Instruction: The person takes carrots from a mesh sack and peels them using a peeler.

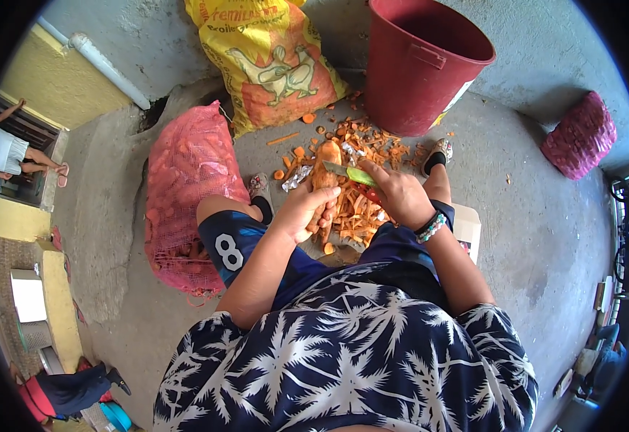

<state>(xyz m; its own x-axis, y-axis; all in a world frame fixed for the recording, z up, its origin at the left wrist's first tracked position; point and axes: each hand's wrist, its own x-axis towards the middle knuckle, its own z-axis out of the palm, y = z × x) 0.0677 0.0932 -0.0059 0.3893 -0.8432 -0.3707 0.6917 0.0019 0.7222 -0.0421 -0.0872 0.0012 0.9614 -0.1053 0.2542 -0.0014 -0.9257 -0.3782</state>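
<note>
My left hand [304, 211] grips a large orange carrot [325, 164] by its lower part and holds it upright between my knees. My right hand [395, 193] is closed on a knife [352, 173] with a green handle. Its blade lies across the carrot's upper part. A heap of orange peelings [358, 212] covers the concrete floor under both hands. I sit with my legs spread, in dark blue shorts and a palm-print shirt.
A pink mesh sack of carrots [185, 194] lies at my left. A yellow printed sack [268, 61] and a dark red bucket [419, 61] stand ahead. A smaller pink mesh bag [580, 135] is at the right. Another person [8, 151] is at the far left.
</note>
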